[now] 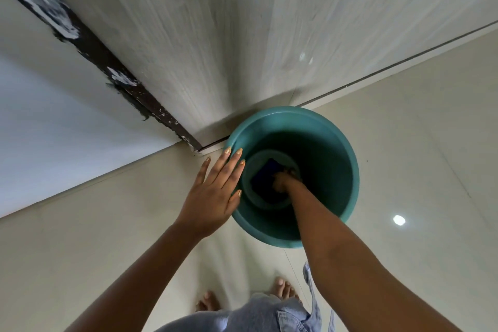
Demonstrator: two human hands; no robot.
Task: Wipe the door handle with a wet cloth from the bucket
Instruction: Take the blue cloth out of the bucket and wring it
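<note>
I see a pale tiled floor (420, 159) with a bright light reflection (399, 220). A dark, chipped door frame (107, 62) borders a white wall (54, 121). My bare feet (283, 288) and a light denim garment (269, 312) occupy the bottom edge.

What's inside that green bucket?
A dark blue cloth lies at the bottom of the bucket, with the right hand reaching down onto it. The hand covers part of the cloth; whether there is water is too dark to tell.
</note>
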